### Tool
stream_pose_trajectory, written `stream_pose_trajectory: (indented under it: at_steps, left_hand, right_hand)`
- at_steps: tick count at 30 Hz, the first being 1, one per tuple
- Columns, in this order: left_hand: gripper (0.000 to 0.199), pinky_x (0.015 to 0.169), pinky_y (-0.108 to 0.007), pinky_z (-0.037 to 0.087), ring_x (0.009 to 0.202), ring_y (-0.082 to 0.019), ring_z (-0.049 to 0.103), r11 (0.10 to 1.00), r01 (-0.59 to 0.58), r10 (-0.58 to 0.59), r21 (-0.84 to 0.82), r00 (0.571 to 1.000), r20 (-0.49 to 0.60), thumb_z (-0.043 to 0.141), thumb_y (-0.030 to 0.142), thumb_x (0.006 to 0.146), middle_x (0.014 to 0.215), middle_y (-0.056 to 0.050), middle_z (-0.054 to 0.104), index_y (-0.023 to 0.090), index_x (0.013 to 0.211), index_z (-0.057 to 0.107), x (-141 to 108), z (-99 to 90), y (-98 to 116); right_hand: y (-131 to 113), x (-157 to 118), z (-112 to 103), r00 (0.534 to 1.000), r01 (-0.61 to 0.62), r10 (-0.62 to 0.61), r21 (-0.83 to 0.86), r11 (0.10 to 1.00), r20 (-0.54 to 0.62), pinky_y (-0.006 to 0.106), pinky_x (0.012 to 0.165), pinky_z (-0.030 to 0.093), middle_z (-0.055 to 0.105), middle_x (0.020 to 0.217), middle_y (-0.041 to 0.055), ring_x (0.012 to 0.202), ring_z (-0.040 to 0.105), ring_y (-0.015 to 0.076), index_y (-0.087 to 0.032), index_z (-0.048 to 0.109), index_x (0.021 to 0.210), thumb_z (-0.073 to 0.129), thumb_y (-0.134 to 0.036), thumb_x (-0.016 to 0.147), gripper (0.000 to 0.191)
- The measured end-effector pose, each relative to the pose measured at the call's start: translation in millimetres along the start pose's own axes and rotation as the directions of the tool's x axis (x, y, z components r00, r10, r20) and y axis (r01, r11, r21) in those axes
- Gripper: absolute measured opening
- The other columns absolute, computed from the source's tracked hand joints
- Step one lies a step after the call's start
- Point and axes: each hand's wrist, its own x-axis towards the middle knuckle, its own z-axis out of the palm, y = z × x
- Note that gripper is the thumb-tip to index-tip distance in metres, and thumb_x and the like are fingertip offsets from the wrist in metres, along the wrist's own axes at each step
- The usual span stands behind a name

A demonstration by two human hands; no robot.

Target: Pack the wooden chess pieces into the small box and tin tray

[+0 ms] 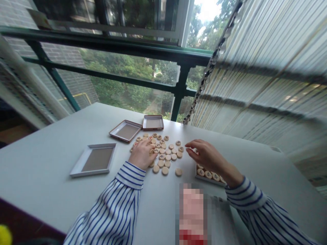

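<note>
Your pieces (168, 157) lie loose at the frame's centre, some showing characters. Your left hand (143, 153) curls over them; whether its grip holds one, you cannot tell. Your right hand (208, 154) is just beside them, its grip narrowly parted, above a box (208, 181) of more pieces. Three trays (99, 160) sit left and above on your white surface (51, 160). Beyond it, a green railing (114, 44) crosses before trees (122, 68); a striped curtain (268, 68) fills the upper right, a brick wall (68, 64) the upper left.
</note>
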Motion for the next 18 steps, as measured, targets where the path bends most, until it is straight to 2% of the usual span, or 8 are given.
stream_pose_trajectory:
  at_steps: [9,18]
  left_hand:
    - [0.019,0.089,-0.046,0.038,0.107,-0.029,0.048,0.999,0.007,-0.008,0.048,1.000,0.007,0.062,0.032,0.068,0.113,-0.011,0.057,0.021,0.082,0.067,0.0,0.6,6.9]
    - [0.020,0.091,-0.047,0.037,0.110,-0.030,0.045,0.999,0.003,-0.002,0.047,1.000,-0.016,0.062,0.034,0.068,0.117,-0.010,0.055,0.021,0.083,0.067,0.3,4.8,6.0]
  right_hand:
    - [-21.1,27.7,15.2,0.991,0.082,-0.077,-0.040,0.996,0.113,0.029,0.074,0.041,0.065,0.092,0.0070,0.085,0.058,0.0171,-0.019,0.063,0.097,0.045,-0.027,0.084,0.024]
    - [-29.0,31.4,26.2,0.984,0.098,-0.096,-0.004,0.995,0.152,0.029,0.078,0.040,0.064,0.096,0.0087,0.091,0.057,0.0179,-0.019,0.062,0.100,0.046,-0.026,0.084,0.024]
